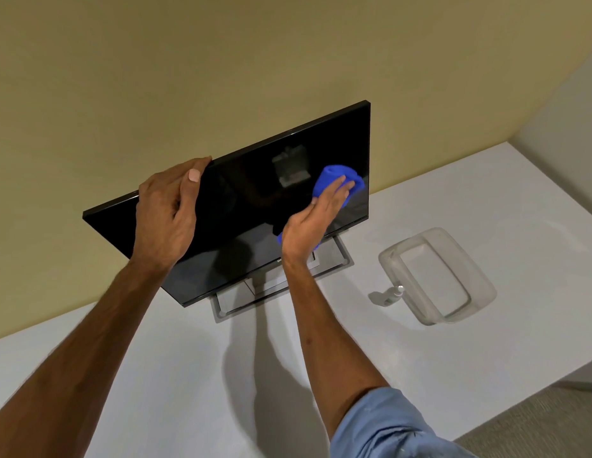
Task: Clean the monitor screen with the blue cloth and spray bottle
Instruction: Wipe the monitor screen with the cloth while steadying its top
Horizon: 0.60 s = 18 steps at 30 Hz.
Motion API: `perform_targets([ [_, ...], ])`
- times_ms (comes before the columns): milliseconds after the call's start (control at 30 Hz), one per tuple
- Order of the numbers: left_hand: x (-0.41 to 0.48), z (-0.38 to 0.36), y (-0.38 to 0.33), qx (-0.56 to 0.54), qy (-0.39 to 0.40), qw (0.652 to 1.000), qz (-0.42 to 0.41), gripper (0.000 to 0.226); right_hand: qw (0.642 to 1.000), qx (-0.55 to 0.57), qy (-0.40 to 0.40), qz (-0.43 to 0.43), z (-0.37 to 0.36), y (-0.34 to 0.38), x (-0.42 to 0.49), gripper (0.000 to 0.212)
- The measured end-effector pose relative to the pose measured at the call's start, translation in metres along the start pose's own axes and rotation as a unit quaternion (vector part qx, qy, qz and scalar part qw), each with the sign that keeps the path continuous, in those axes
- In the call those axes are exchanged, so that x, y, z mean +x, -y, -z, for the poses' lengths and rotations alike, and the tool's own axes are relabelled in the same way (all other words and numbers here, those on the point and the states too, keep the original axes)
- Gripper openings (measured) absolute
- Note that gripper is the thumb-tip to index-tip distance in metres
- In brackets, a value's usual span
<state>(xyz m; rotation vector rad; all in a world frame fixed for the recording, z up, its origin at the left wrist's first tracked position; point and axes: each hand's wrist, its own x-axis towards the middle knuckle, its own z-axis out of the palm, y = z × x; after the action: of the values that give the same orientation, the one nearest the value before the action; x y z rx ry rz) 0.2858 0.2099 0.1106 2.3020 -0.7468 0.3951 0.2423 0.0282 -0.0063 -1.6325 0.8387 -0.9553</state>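
A black monitor point(245, 193) stands on a silver stand on the white table, its dark screen facing me. My left hand point(169, 213) grips the monitor's top edge, left of centre, with the thumb on the front of the screen. My right hand point(313, 223) presses the bunched blue cloth point(334, 175) flat against the right part of the screen; a bit of the cloth also shows below the palm. A small clear spray bottle point(392, 294) with a white top stands on the table, right of the monitor stand and touching a clear tray.
A clear plastic tray point(479, 269) sits on the white table point(189, 375) to the right of the monitor. A beige wall rises close behind the monitor. The table's right front edge drops to grey carpet point(535, 431). The monitor's silver base point(228, 305) is square.
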Motion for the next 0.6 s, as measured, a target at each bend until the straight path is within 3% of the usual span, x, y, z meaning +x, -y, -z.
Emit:
perform_targets([
  [200, -0.004, 0.000, -0.002, -0.006, 0.005, 1.000, 0.022, 0.050, 0.977, 0.024, -0.022, -0.211, 0.015, -0.023, -0.008, 0.065],
  [300, -0.003, 0.000, -0.002, -0.010, -0.002, 1.000, 0.028, 0.051, 0.967, 0.074, -0.035, -0.242, 0.016, 0.001, 0.007, 0.065],
  [467, -0.003, 0.001, -0.001, -0.001, 0.008, 1.000, 0.021, 0.052, 0.997, 0.058, -0.043, -0.010, 0.001, 0.069, 0.051, 0.062],
  [600, 0.000, 0.000, -0.001, 0.000, 0.009, 1.000, 0.024, 0.053, 0.997, 0.004, -0.037, 0.065, -0.001, 0.082, 0.070, 0.064],
])
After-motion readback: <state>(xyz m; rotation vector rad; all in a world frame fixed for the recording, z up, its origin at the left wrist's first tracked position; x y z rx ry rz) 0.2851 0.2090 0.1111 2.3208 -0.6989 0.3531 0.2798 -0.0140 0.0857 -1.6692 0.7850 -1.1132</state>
